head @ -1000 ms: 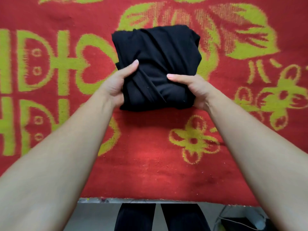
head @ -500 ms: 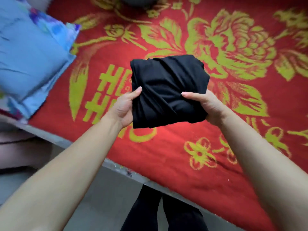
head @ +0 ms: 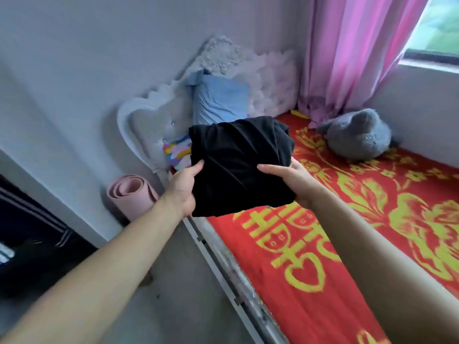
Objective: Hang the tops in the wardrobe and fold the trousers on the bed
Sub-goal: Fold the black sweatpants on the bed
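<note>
A folded black garment, the trousers (head: 239, 165), is held up in the air over the near corner of the bed (head: 310, 256), which is covered by a red blanket with yellow patterns. My left hand (head: 182, 191) grips its lower left edge, thumb on top. My right hand (head: 295, 182) grips its lower right edge, thumb across the front. The fingers of both hands are hidden behind the cloth.
A blue pillow (head: 219, 100) leans on the white padded headboard (head: 149, 125). A grey plush toy (head: 357, 135) lies by the pink curtain (head: 347, 50). A rolled pink mat (head: 130, 194) stands on the floor. Dark clothes (head: 29, 227) show at left.
Both hands lifted the folded trousers off the blanket and carried them left toward the head of the bed. My view swung up and left, revealing headboard, pillow and curtain.
</note>
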Demonstrator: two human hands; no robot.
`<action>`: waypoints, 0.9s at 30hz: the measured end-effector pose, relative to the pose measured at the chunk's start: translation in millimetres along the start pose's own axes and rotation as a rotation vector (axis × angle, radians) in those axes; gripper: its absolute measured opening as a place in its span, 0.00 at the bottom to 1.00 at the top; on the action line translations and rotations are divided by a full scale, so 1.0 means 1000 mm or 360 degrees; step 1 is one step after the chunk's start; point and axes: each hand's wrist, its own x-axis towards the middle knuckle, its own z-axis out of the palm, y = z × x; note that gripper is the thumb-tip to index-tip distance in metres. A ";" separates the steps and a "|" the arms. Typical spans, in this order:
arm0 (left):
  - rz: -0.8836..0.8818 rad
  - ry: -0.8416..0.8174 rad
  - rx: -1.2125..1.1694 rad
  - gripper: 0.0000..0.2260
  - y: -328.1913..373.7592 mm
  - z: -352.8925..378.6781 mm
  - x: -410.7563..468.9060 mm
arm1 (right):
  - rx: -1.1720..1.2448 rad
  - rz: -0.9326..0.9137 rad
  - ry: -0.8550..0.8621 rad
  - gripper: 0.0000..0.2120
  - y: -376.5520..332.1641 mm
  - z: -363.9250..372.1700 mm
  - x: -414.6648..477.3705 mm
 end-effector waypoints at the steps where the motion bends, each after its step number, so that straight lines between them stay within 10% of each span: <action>1: 0.0047 0.0042 -0.0024 0.15 0.017 -0.033 -0.015 | -0.0016 -0.0008 -0.0031 0.22 -0.006 0.037 0.002; 13: 0.0445 0.0702 -0.0247 0.16 0.197 -0.402 -0.203 | -0.0216 0.0110 -0.0680 0.28 -0.048 0.488 -0.014; 27: 0.1049 0.1072 -0.0263 0.16 0.415 -0.594 -0.225 | -0.0068 -0.0263 -0.1210 0.27 -0.145 0.785 0.088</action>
